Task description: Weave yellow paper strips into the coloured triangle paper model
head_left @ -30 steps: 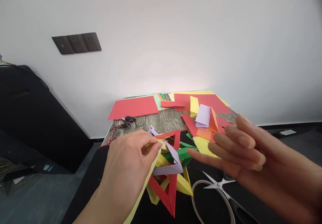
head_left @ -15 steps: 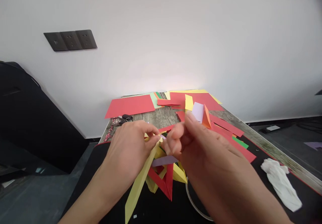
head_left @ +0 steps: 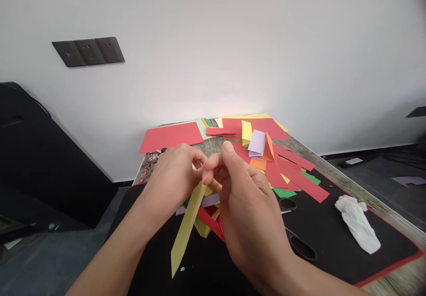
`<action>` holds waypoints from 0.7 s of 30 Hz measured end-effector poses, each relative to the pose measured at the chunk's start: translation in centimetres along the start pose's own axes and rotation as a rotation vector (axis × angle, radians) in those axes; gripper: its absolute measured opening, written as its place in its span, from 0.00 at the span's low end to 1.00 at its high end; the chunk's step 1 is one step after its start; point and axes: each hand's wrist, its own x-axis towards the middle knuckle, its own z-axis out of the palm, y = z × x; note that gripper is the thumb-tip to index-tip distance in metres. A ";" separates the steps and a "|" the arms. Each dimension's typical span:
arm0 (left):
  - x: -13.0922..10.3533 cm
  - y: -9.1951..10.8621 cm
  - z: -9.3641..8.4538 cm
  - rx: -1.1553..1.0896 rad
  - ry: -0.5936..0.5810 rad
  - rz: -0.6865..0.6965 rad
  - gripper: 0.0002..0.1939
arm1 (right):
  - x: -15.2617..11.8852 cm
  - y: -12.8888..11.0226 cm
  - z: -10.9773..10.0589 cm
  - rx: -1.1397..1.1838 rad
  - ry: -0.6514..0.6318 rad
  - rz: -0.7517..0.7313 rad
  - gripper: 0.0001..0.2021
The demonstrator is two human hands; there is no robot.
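Observation:
My left hand pinches a long folded yellow paper strip, whose pointed end hangs down toward me. Close against it, my right hand has its thumb and fingers drawn together at the strip's upper end, touching the left fingertips. Below and behind both hands lies a bundle of folded papers, with a red strip, a purple strip and yellow pieces. Much of the bundle and the strip's top is hidden by my fingers.
Scissors lie on the black mat beside my right hand, with a white crumpled tissue farther right. Red sheets, folded purple paper and other coloured strips cover the back of the table near the wall.
My right hand has moved left, its fingers now meeting my left fingertips. The scissors have come into view. The yellow strip's lower end has shifted slightly up and right.

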 end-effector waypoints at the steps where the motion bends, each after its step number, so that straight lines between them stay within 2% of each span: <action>1: 0.1 0.0 0.0 0.009 -0.036 -0.006 0.14 | 0.0 0.2 0.1 0.002 0.024 -0.002 0.19; 4: 0.1 0.0 0.0 0.044 -0.101 -0.026 0.15 | 0.1 0.7 0.5 0.004 0.072 0.005 0.20; 12: 0.2 0.4 -0.2 0.134 -0.099 -0.026 0.14 | 0.6 1.1 1.0 0.035 0.193 -0.072 0.20; 21: -0.1 0.9 -0.2 0.202 -0.087 -0.051 0.11 | 0.2 1.7 1.0 0.076 0.173 -0.039 0.20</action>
